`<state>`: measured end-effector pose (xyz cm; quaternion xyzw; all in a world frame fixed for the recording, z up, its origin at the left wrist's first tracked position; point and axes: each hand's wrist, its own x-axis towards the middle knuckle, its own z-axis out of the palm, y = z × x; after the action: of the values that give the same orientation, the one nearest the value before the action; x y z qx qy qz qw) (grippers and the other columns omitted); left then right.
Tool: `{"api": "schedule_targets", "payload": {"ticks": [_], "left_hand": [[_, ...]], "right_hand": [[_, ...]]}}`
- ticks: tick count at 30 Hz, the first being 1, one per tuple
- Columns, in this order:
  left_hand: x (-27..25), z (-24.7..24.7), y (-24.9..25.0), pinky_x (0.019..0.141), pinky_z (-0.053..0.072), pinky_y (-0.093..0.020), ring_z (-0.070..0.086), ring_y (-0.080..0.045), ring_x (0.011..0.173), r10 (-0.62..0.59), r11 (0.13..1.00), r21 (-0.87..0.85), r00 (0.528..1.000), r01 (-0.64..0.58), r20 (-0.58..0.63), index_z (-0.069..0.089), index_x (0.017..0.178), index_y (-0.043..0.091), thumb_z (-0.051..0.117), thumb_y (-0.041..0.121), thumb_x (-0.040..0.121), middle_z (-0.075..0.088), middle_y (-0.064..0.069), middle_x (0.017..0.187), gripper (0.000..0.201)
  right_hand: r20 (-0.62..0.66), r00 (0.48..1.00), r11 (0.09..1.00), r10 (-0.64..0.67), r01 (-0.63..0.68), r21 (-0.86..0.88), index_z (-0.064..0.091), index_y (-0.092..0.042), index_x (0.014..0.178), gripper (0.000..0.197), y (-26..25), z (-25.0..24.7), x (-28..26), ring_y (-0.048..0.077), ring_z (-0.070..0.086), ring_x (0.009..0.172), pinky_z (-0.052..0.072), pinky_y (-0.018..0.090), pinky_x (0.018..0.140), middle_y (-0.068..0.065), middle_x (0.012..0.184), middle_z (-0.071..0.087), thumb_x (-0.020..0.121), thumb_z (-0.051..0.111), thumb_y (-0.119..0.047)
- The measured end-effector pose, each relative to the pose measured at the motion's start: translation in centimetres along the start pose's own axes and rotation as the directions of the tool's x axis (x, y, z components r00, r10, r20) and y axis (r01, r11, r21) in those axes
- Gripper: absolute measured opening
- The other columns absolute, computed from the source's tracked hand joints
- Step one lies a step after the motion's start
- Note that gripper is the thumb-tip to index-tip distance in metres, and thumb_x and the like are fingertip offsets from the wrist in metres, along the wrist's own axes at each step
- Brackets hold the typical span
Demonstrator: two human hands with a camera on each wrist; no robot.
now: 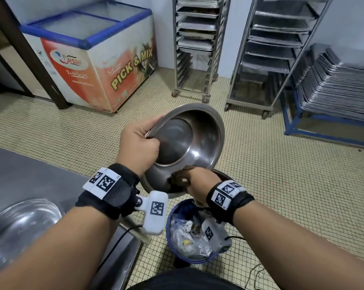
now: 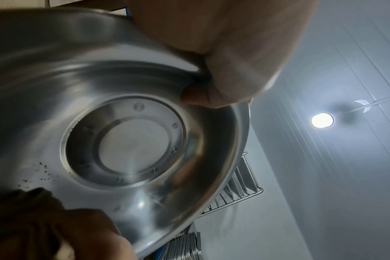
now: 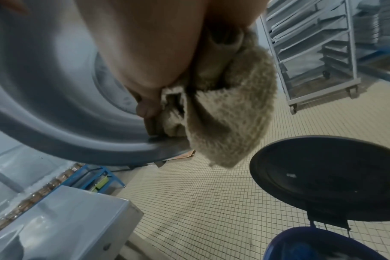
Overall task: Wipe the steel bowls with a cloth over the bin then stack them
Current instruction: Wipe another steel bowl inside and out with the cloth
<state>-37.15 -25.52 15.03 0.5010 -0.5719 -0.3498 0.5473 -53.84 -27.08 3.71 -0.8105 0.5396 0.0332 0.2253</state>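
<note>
Wiping step under way: steel bowl (image 1: 187,147) tilted above open bin (image 1: 189,245), rim gripped by left hand (image 1: 139,143); right hand (image 1: 194,185) bunched round cloth (image 3: 229,112) at lower rim. Next, likely: sweep dark specks (image 2: 38,173) binward, then stack

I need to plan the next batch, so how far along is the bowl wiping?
No finished stack shows. In hand: the left hand grips a tilted steel bowl over the open blue bin; the right hand holds a cloth at its lower rim. Specks remain inside. Another bowl waits on the counter.
</note>
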Motion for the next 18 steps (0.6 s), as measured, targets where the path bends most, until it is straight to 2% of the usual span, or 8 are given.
{"api": "schedule_targets", "payload": {"ticks": [3,5,7,9,11,13,15,18], "left_hand": [[-0.3,0.3,-0.7,0.080,0.053,-0.013,0.070,0.006,0.096,-0.037,0.999,0.012,0.999,0.037,0.002,0.073,0.108,0.030,0.042,-0.030,0.069,0.076,0.026,0.089,0.079],[-0.6,0.2,-1.1,0.081,0.053,-0.014,0.069,0.004,0.098,-0.051,0.999,0.008,0.999,0.051,0.003,0.073,0.111,0.030,0.041,-0.030,0.070,0.076,0.025,0.091,0.079],[-0.6,-0.2,-1.4,0.081,0.055,-0.015,0.069,-0.002,0.107,-0.065,0.998,-0.011,0.998,0.065,-0.022,0.074,0.111,0.036,0.042,-0.029,0.072,0.077,0.020,0.101,0.081],[-0.2,-1.0,-1.8,0.087,0.057,-0.019,0.064,-0.011,0.121,-0.081,0.996,-0.033,0.995,0.079,-0.065,0.073,0.111,0.044,0.043,-0.026,0.075,0.075,0.013,0.114,0.084],[0.2,-1.8,-2.0,0.096,0.056,-0.025,0.059,-0.012,0.129,-0.091,0.994,-0.060,0.993,0.087,-0.081,0.072,0.113,0.046,0.043,-0.025,0.075,0.072,0.010,0.125,0.085],[0.2,-2.0,-2.1,0.095,0.056,-0.023,0.059,-0.011,0.130,-0.125,0.989,-0.084,0.989,0.118,-0.081,0.072,0.118,0.041,0.044,-0.026,0.075,0.067,0.008,0.134,0.084],[-0.1,-1.7,-2.2,0.089,0.056,-0.019,0.063,-0.006,0.122,-0.147,0.985,-0.101,0.986,0.139,-0.074,0.070,0.128,0.027,0.043,-0.027,0.075,0.069,0.005,0.130,0.081],[-0.6,-0.5,-1.9,0.098,0.057,-0.036,0.068,-0.009,0.114,-0.126,0.987,-0.106,0.991,0.122,-0.039,0.070,0.130,0.017,0.042,-0.029,0.071,0.075,0.005,0.119,0.080]], "right_hand": [[0.027,0.999,0.999,0.038,-0.039,0.010,0.065,-0.042,0.127,0.049,0.5,-0.3,-1.0,0.021,0.065,0.107,0.056,0.040,0.092,-0.012,0.124,0.063,0.089,0.062,-0.010],[0.065,0.995,0.997,0.081,-0.080,-0.017,0.068,-0.036,0.123,0.033,0.9,-0.4,-1.4,0.017,0.067,0.094,0.059,0.037,0.081,-0.010,0.113,0.067,0.095,0.060,-0.019],[0.133,0.986,0.994,0.103,-0.098,-0.046,0.070,-0.028,0.106,0.013,1.4,-0.8,-2.2,0.009,0.060,0.073,0.052,0.026,0.064,-0.010,0.096,0.067,0.100,0.059,-0.030],[0.106,0.987,0.992,0.123,-0.125,0.015,0.069,-0.029,0.094,0.015,2.1,-1.3,-3.1,0.005,0.054,0.066,0.042,0.021,0.055,-0.008,0.095,0.067,0.102,0.057,-0.035],[-0.007,0.994,0.987,0.112,-0.111,0.115,0.072,-0.030,0.111,0.018,2.6,-1.7,-3.3,0.000,0.054,0.071,0.045,0.017,0.058,-0.012,0.103,0.064,0.102,0.057,-0.035],[-0.106,0.989,0.967,0.103,-0.074,0.242,0.069,-0.033,0.123,0.025,2.4,-2.4,-2.9,0.005,0.062,0.079,0.058,0.024,0.068,-0.015,0.108,0.064,0.101,0.057,-0.034],[-0.158,0.979,0.925,0.132,-0.064,0.375,0.069,-0.036,0.122,0.025,2.0,-3.0,-2.2,0.014,0.069,0.080,0.064,0.035,0.067,-0.015,0.107,0.063,0.101,0.058,-0.031],[-0.240,0.963,0.954,0.125,-0.050,0.296,0.068,-0.039,0.120,0.026,1.4,-3.8,-1.0,0.019,0.068,0.093,0.060,0.039,0.080,-0.014,0.116,0.061,0.099,0.055,-0.030]]}}
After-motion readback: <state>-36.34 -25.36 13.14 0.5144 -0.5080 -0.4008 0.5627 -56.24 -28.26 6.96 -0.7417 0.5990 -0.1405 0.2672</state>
